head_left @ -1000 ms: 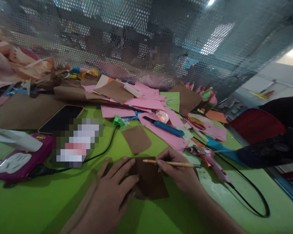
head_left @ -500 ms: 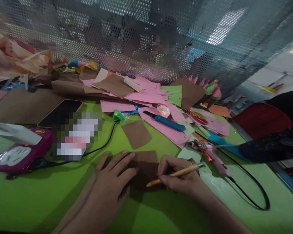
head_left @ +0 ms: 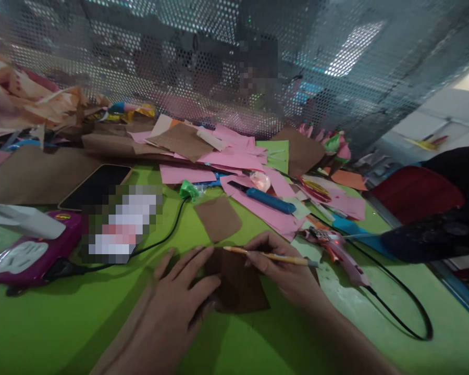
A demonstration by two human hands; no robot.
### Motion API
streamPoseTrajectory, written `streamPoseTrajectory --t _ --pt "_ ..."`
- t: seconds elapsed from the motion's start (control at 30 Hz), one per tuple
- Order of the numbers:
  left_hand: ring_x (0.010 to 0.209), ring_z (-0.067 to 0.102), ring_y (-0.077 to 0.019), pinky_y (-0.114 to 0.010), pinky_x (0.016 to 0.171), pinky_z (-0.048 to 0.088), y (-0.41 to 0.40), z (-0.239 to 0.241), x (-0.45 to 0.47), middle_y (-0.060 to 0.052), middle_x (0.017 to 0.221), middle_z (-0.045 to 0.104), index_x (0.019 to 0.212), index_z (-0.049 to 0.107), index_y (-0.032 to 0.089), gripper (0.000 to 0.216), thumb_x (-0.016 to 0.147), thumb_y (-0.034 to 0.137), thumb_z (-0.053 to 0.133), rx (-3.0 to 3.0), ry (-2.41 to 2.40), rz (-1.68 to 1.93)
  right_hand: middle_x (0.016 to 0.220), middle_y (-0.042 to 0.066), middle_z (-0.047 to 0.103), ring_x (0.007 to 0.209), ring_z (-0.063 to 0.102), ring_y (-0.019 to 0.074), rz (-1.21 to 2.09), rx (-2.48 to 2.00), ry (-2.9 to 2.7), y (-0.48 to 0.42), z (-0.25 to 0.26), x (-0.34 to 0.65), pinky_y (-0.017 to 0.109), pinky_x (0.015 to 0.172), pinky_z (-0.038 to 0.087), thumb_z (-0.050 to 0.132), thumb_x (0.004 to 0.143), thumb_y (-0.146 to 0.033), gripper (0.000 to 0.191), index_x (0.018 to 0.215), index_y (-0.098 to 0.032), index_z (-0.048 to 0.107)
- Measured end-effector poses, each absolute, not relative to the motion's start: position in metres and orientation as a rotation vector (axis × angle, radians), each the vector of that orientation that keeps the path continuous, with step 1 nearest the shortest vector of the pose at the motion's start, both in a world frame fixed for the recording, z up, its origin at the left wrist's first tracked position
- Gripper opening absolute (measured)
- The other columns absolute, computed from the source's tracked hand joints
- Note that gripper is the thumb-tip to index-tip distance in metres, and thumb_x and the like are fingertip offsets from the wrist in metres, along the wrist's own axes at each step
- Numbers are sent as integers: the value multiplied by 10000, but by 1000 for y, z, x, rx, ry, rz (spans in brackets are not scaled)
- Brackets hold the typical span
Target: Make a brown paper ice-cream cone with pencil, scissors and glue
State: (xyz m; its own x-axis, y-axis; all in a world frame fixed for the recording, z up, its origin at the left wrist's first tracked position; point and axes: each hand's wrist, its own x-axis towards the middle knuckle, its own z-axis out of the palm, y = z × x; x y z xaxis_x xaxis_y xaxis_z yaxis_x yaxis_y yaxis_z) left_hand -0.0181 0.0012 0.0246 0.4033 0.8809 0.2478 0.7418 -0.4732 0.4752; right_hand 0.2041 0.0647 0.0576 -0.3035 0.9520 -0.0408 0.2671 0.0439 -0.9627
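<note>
A dark brown piece of paper or card (head_left: 242,286) lies on the green table in front of me. My left hand (head_left: 187,286) rests with its fingers spread over the left edge of this piece. In my right hand (head_left: 275,265) is a wooden pencil (head_left: 281,258), pinched between thumb and fingers. Its tip points left and sits near the top edge of the brown piece; whether it touches I cannot tell. Just beyond lies a smaller light brown square with rounded corners (head_left: 218,219).
A pink glue gun (head_left: 346,258) with a looping black cord lies at the right. A blue cutter (head_left: 271,200) and scissors (head_left: 316,188) rest among pink paper sheets (head_left: 234,153). At the left are a phone (head_left: 97,185) and a purple power strip (head_left: 35,255). Mesh stands behind.
My right hand has moved the pencil away from me, from the lower part of the brown piece up to its far edge. The left hand has stayed nearly in place.
</note>
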Motion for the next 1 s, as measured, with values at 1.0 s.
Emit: streamPoseTrajectory --t 1.0 --pt "1356 434 -248 -598 1126 252 0 30 -19 -40 1433 532 1056 529 253 277 838 83 513 2291 1454 634 621 -13 558 538 446 105 1443 -1254 -1867 47 70 207 212 482 311 630 738 -230 86 687 -176 584"
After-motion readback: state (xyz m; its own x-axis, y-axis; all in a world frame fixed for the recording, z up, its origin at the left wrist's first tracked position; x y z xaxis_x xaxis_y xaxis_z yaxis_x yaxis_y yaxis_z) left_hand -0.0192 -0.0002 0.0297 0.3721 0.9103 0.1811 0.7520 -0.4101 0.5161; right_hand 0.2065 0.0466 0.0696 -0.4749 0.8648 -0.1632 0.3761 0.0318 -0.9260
